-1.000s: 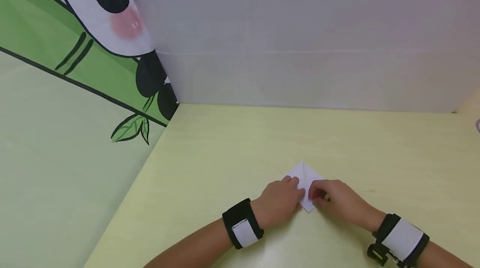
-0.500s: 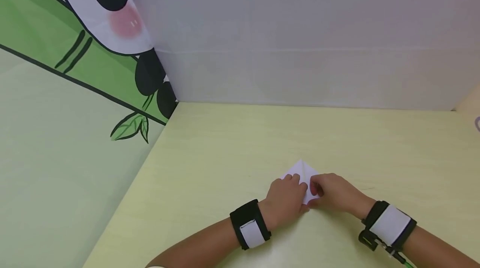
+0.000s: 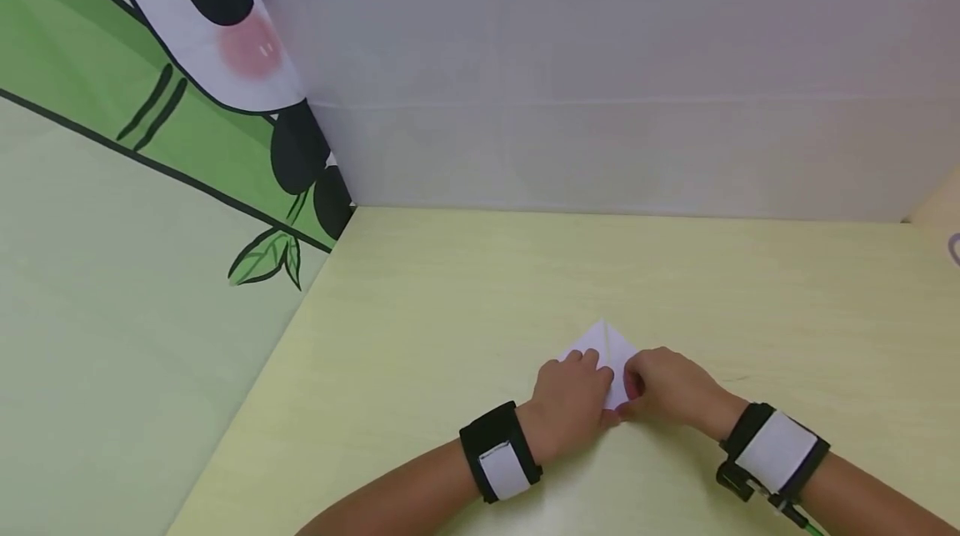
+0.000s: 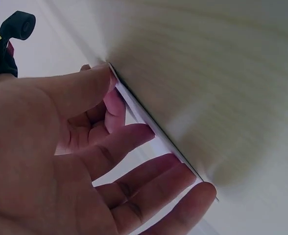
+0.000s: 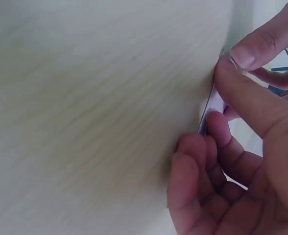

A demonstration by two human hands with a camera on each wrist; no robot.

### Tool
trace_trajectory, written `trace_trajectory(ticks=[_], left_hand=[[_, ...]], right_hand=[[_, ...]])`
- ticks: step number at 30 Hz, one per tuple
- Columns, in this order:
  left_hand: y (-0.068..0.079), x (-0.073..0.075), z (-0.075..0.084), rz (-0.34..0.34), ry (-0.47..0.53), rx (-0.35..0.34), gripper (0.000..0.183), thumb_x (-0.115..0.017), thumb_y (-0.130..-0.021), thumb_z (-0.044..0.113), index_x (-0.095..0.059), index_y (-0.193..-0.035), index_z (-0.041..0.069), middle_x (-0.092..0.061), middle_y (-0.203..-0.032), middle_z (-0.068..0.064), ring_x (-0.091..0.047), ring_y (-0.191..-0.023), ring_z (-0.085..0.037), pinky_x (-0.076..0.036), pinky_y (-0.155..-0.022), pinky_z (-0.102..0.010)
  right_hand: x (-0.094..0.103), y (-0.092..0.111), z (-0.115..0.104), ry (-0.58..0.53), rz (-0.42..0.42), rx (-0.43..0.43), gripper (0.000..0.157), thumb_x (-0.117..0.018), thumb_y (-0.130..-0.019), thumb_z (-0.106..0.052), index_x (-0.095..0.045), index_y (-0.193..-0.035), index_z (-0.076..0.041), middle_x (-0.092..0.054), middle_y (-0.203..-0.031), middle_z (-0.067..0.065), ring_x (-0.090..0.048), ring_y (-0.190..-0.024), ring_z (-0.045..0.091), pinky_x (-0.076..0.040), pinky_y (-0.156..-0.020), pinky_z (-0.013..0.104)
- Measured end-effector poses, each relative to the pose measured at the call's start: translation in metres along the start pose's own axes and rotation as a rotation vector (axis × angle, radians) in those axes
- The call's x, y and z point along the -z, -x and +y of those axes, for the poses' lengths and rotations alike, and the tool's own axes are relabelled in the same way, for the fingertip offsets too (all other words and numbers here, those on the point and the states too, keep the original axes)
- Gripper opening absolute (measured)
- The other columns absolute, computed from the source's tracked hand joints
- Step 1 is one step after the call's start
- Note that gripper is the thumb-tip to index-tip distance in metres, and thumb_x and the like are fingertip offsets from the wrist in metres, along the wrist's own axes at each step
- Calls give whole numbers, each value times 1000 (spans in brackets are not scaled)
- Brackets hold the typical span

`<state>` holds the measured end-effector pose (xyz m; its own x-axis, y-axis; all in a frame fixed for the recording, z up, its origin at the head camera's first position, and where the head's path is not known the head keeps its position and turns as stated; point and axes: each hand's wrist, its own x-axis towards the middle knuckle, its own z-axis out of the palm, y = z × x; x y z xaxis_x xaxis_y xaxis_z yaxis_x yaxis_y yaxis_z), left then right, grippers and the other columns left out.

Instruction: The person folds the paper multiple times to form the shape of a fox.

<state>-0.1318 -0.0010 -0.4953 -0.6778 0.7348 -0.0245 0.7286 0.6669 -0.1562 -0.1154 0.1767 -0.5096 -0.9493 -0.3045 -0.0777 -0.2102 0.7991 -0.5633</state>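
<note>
A small piece of folded white paper (image 3: 609, 340) lies on the table, its far corner pointing away and a crease running down its middle. My left hand (image 3: 568, 396) rests on its left side, fingers laid over the sheet and thumb at the near corner. From the right, my right hand (image 3: 669, 388) holds the edge, thumb tip by the near corner and fingers curled in. In the left wrist view the paper's thin edge (image 4: 141, 113) runs along under the left fingertips. The right wrist view shows both thumbs meeting at one end of the paper (image 5: 214, 105).
The pale wood-grain table (image 3: 465, 294) reaches back to a light grey sheet (image 3: 600, 86). At the left hangs a printed cloth with a panda face and green bamboo (image 3: 217, 152). Both wrists wear black straps (image 3: 501, 451) with cameras.
Both hands have shifted slightly and come together at the near corner, the left thumb now meeting the right thumb there. The paper's near tip, visible earlier, is covered. Little moved in the last half second.
</note>
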Motion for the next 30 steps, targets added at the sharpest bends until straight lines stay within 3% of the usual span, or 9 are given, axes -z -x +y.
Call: trace_trajectory(ticks=[14, 30], left_hand=[[2, -4, -1, 17, 24, 8, 40, -72, -88, 59, -68, -96, 21, -51, -82, 4, -52, -77, -13, -38, -54, -27], [3, 0, 5, -1, -27, 65, 47, -77, -77, 62, -65, -103, 24, -52, -87, 5, -52, -81, -13, -38, -56, -26]], right_hand=[[4, -3, -3, 13, -83, -41, 31, -88, -75, -23, -59, -63, -20, -51, -59, -9, -47, -57, 9, -37, -52, 28], [11, -4, -13, 9, -141, -90, 30, -88, -76, -22, -61, -64, -19, -54, -60, -8, -49, -59, 11, -39, -54, 29]])
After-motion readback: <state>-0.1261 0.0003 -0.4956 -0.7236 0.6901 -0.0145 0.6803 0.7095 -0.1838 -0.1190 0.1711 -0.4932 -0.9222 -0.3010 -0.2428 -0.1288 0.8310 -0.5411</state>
